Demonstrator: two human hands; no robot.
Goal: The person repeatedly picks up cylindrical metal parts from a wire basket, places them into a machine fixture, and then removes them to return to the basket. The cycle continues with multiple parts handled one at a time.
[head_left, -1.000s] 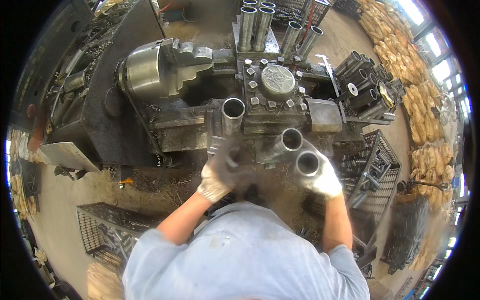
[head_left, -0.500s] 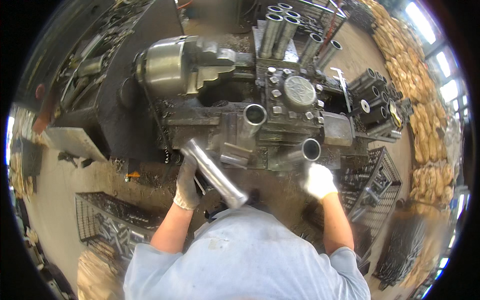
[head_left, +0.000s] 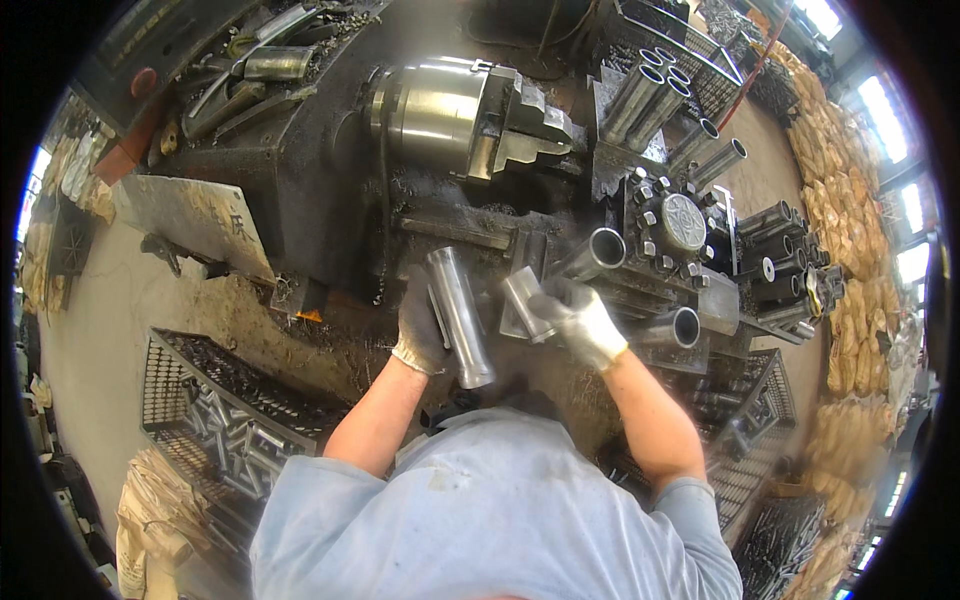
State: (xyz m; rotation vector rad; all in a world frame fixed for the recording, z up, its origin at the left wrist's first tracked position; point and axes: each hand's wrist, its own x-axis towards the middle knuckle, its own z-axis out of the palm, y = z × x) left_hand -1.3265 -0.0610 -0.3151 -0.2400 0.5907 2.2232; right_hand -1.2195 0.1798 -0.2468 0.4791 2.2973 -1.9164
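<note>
My left hand (head_left: 422, 325), in a dirty work glove, is closed round a long shiny steel tube (head_left: 459, 320), which stands nearly upright in view, its lower end toward my body. To its right, my right hand (head_left: 580, 320), in a pale glove with darkened fingers, grips a short, smooth metal cylinder (head_left: 526, 302). The cylinder is apart from the tube. Just beyond my right hand an open-ended tube (head_left: 602, 250) rests on the lathe. Another tube (head_left: 680, 328) lies to the right of that hand.
The lathe chuck (head_left: 440, 115) and the bolted tool post (head_left: 684, 222) sit ahead. Upright tubes (head_left: 640, 100) stand at the back; more tubes (head_left: 780, 250) are grouped at right. Mesh crates of metal parts flank me at left (head_left: 230, 400) and right (head_left: 750, 430).
My right hand has moved left from beside the right-hand tube and has taken hold of the short cylinder. The steel tube in my left hand is now more upright. The view has shifted.
</note>
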